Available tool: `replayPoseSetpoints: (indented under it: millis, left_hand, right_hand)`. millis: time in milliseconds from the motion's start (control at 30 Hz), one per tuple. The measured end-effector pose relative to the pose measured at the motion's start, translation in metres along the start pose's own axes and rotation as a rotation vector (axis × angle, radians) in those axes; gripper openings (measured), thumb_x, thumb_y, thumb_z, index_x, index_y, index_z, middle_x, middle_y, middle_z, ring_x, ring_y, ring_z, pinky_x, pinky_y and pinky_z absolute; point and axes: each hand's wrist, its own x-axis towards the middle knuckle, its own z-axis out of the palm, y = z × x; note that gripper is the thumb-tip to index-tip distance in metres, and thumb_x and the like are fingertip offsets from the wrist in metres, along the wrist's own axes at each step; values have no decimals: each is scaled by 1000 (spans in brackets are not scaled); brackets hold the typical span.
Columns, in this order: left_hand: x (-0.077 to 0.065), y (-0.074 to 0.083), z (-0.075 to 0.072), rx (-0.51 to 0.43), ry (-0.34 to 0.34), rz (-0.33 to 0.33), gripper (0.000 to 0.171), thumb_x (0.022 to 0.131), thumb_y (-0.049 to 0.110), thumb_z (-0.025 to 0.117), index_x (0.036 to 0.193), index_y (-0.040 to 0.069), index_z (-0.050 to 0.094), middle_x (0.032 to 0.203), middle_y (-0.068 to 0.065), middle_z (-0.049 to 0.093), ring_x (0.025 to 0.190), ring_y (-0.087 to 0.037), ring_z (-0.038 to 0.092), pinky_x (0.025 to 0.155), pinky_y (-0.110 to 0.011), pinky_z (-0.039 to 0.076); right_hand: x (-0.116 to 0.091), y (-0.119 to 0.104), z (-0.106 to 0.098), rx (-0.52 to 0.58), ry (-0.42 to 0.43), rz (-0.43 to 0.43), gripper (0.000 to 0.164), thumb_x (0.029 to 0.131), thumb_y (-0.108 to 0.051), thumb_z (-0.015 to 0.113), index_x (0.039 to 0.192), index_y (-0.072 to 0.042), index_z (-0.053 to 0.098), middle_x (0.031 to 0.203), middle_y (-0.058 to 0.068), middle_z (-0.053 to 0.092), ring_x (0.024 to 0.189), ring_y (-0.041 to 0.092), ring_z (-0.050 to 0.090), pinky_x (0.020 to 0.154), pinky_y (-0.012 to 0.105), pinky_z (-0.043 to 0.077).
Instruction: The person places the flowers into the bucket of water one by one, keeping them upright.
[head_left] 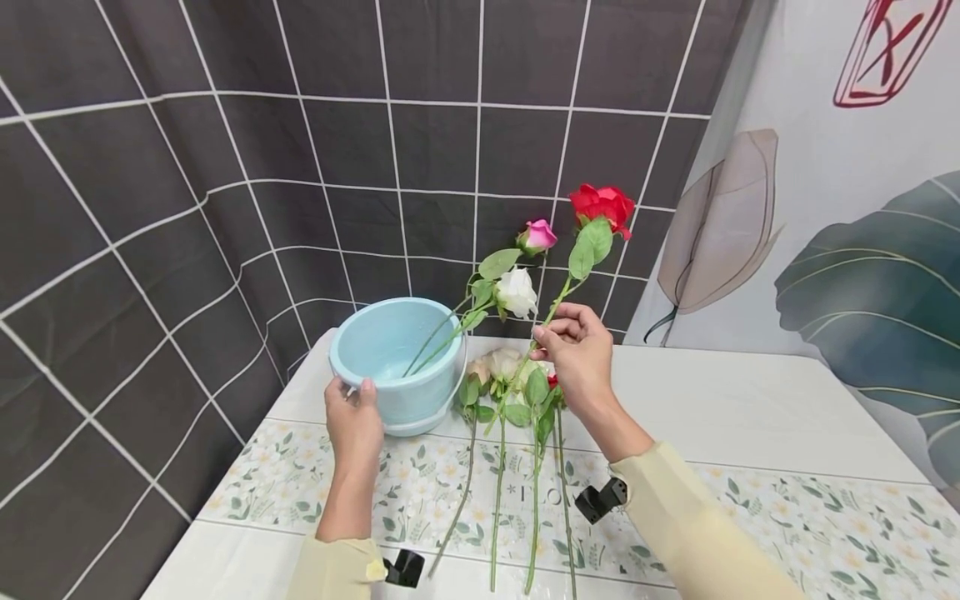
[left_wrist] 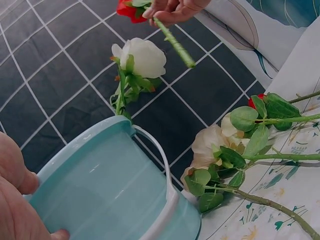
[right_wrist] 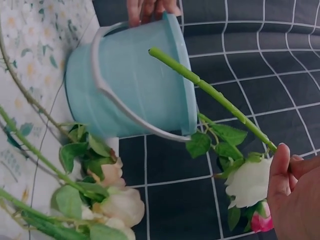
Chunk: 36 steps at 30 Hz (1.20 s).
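My left hand [head_left: 354, 429] holds the near left rim of a light blue bucket [head_left: 416, 407], which stands upright on the table. Between the thumb and fingers of my right hand [head_left: 583, 354] is the green stem of a red rose [head_left: 602, 208], its bloom up and to the right of the bucket. The stem's cut lower end [right_wrist: 159, 54] points toward the bucket, as the right wrist view shows. A white rose [head_left: 516, 292] and a pink rose [head_left: 537, 237] lean out over the bucket's right side, their stems inside it.
Several more roses [head_left: 502, 367] lie right of the bucket, blooms toward the wall and stems [head_left: 497, 500] toward me. The bucket's pale handle [left_wrist: 169, 192] hangs down its side. A dark tiled backdrop [head_left: 435, 150] rises behind the table [head_left: 712, 408].
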Motion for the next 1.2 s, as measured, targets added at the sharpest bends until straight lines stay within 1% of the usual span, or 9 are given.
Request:
replayPoseSetpoints:
  millis: [67,167,233,300,500,667,933,1100,1200]
  left_hand:
    - [0,0,0,-8,-2,-5,59,79,65,30,131,47,9,139,19,19,127,-10,28,103,-38,32]
    - [0,0,0,1,2,-1,58,79,65,30,131,48,9,139,19,19,127,-10,28,102,-38,33]
    - [1,-1,1,15,6,2,58,79,65,29,131,48,8,139,20,19,127,-10,28,102,-39,33]
    - [1,-2,0,29,10,5,58,79,66,28,131,48,8,139,20,19,127,-10,29,102,-39,33]
    - [2,-1,0,23,15,-12,59,78,66,28,131,48,8,139,20,19,127,-10,28,102,-40,32]
    - [3,-3,1,26,19,-13,59,78,67,28,131,48,9,139,20,19,127,-10,29,102,-39,33]
    - [3,-3,1,33,21,-17,60,78,67,28,131,48,9,139,20,19,126,-10,29,101,-38,34]
    - [2,-1,1,11,14,-22,60,78,66,29,131,48,9,139,19,19,127,-11,28,102,-39,32]
    - [2,-1,1,3,7,-17,60,79,65,29,131,47,9,140,18,19,128,-12,27,103,-40,31]
  right_hand:
    - [3,3,2,8,-2,-21,38,76,5,64,109,0,47,76,14,57,60,28,59,54,41,55]
    - [21,36,-5,96,-37,-88,39,74,2,67,108,-1,48,77,15,58,58,25,59,51,36,55]
    - [11,9,10,72,0,-50,38,74,4,67,107,1,47,76,18,56,57,27,58,52,39,55]
    - [24,31,5,113,-15,-68,40,73,3,68,108,-1,48,77,17,56,58,28,58,51,38,54]
    - [44,54,10,105,-29,-132,45,74,0,68,113,-4,47,80,17,57,58,30,58,49,41,54]
    - [46,42,25,143,-13,-124,43,74,5,67,111,-4,47,79,15,57,59,28,59,49,37,54]
    - [9,-38,61,72,67,-106,29,77,9,61,101,4,45,72,12,52,59,27,57,53,38,55]
    - [8,-46,69,90,83,-98,30,78,11,58,104,5,43,72,12,52,56,22,57,52,37,55]
    - [9,-43,73,84,86,-121,33,78,9,59,107,6,42,73,14,52,58,29,57,53,38,55]
